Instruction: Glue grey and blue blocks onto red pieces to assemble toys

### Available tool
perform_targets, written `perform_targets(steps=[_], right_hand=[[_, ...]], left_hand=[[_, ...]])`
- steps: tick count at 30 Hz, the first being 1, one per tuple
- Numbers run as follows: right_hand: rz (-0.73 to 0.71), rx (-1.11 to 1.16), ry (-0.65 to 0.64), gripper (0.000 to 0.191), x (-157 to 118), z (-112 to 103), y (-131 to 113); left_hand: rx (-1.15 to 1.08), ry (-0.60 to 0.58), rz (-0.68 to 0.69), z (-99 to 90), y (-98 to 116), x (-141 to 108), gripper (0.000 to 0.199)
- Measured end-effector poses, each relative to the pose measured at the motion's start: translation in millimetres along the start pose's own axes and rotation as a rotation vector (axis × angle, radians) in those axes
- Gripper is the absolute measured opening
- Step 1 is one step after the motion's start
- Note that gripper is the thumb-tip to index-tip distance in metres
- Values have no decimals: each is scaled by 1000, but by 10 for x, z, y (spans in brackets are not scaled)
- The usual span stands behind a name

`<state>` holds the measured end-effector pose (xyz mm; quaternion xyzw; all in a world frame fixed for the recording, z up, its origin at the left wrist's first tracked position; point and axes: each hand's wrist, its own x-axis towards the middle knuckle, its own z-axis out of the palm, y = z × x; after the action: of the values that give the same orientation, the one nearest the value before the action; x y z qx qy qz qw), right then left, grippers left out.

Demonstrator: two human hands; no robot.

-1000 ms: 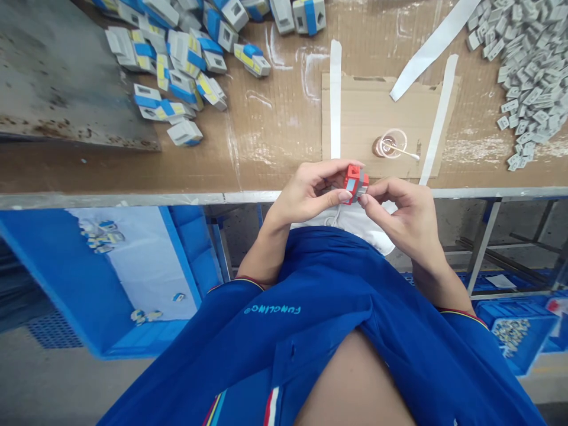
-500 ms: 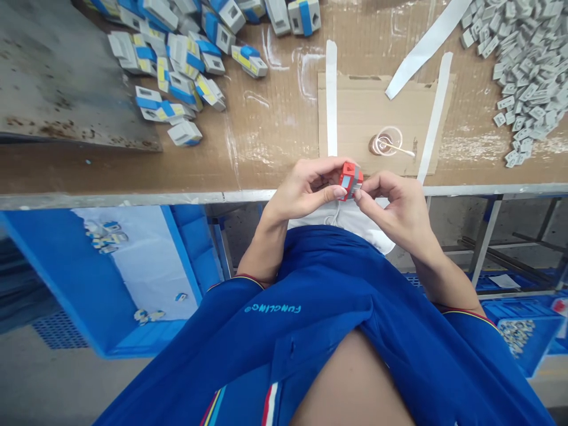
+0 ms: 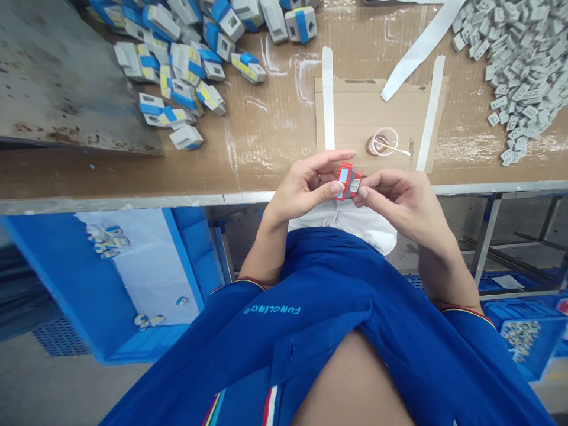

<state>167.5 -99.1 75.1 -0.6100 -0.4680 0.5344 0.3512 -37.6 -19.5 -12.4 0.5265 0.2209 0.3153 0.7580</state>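
A small red and grey block point(image 3: 348, 181) with a pale blue patch is held over the table's front edge. My left hand point(image 3: 309, 186) grips its left side between thumb and fingers. On the block's right side, the thumb and forefinger of my right hand point(image 3: 393, 198) are pinched together at its grey part. Behind the hands, a clear round cup point(image 3: 384, 142) with a cotton swab point(image 3: 396, 149) in it stands on a taped cardboard sheet point(image 3: 359, 106).
White, blue and yellow blocks point(image 3: 184, 65) lie at the back left beside a stained metal sheet point(image 3: 75, 83). Small grey pieces point(image 3: 528, 83) are heaped at the right. Below the table are a large blue bin point(image 3: 66, 266) and a smaller blue crate point(image 3: 536, 319).
The block has turned slightly, so more of its grey part shows. My left forefinger has straightened and lifted off it. The camera view has shifted a little.
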Motion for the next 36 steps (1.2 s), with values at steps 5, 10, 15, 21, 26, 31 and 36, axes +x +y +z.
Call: perform_targets(steps=[5, 10, 15, 21, 26, 31, 36], right_hand=[[-192, -68, 26, 24, -14, 94, 30], [-483, -366, 227, 15, -33, 330, 95], [-646, -519, 386, 31, -39, 490, 131], [-718, -494, 433, 56, -48, 488, 145], [-738, -461, 444, 60, -66, 481, 169], [-675, -435, 382, 51, -82, 422, 206], [-596, -354, 305, 38, -93, 359, 194]], left_hand=[[-98, 2, -53, -34, 30, 4, 57], [-294, 17, -117, 31, -14, -90, 59], [-388, 111, -118, 217, -105, -191, 61], [-403, 79, -129, 233, -143, -218, 63], [-399, 34, -49, 217, -148, -222, 56], [-320, 32, -16, 190, -142, -209, 53], [-238, 53, 5, 137, -77, -188, 54]])
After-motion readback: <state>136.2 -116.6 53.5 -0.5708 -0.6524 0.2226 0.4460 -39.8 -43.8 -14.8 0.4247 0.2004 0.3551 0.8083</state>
